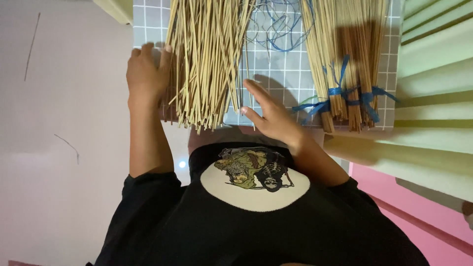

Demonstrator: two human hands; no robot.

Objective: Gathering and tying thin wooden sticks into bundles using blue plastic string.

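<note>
- The person leans over a desk (281, 74) covered with a grey mat ruled in a white grid.
- A loose sheaf of pale thin sticks (207, 59) lies spread across the left part of the mat, its cut ends ragged and hanging just past the near edge.
- The left hand (147, 74) rests against the left flank of that sheaf, fingers (148, 49) curled loosely against the sticks and thumb tip touching them; it presses rather than clasps.
- The right hand (271, 116) sits on the mat just to the right of the sheaf, flat and open, fingers (256, 91) stretched out toward the sticks and holding nothing.
- Whether the right fingertips actually touch the sheaf cannot be told from here.
- Farther right, well apart from the hands, lie bundled sticks (345, 54), darker and tidier, bound near their ends with blue ribbon ties (345, 96).
- A tangle of thin blue thread (281, 24) lies on the mat between the loose sheaf and the bundles.
- The person wears a black shirt (256, 221) with a round printed patch on the chest.
- Pale green slats (433, 54) run along the right side, with a pink surface (419, 216) below them.
</note>
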